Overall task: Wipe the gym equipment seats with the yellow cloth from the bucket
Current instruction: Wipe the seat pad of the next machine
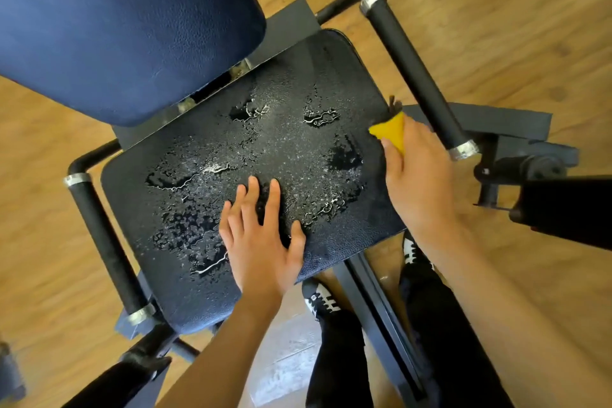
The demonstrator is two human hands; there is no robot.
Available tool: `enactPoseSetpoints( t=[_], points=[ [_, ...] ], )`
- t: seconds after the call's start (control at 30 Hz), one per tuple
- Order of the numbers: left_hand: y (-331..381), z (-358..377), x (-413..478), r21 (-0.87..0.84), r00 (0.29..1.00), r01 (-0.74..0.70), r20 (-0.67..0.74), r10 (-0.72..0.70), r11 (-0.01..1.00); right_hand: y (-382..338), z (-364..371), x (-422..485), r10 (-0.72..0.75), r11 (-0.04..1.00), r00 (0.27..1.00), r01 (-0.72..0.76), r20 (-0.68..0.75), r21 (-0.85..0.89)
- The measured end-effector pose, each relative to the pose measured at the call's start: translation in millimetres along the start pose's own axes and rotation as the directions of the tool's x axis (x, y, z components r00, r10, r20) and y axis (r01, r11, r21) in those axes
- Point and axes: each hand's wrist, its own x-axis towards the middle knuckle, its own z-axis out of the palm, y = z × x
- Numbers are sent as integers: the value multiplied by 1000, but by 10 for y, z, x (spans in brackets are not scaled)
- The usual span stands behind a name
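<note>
Here, the left hand (261, 242) lay flat, fingers spread, on the wet black seat (198, 209); the right hand (417, 172) gripped the yellow cloth (392, 132) at the seat's edge.

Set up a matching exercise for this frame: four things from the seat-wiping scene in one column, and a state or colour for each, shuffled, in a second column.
Column one
1. left hand
2. right hand
3. seat
4. backrest

Column two
A. dark blue padding
B. black, covered in water droplets and streaks
C. grips the yellow cloth at the seat's edge
D. lies flat on the seat, fingers spread

Pairs: 1-D, 2-C, 3-B, 4-A
</note>
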Motion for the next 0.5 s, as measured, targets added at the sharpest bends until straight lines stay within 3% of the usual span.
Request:
enactPoseSetpoints(
  t=[0.13, 0.27, 0.5],
  points=[
    [2, 9, 2, 9, 1000, 5, 2, -5, 1000, 231, -70, -318, 20, 998, 999, -18, 41, -57],
    [1, 11, -3, 4, 1000, 2, -21, -2, 1000, -77, 82, 347, -109, 985, 991, 118, 72, -129],
    [-2, 9, 2, 22, 1000, 14, -19, -14, 1000, -623, 233, 1309, -36, 999, 996, 39, 82, -33]
  ],
)
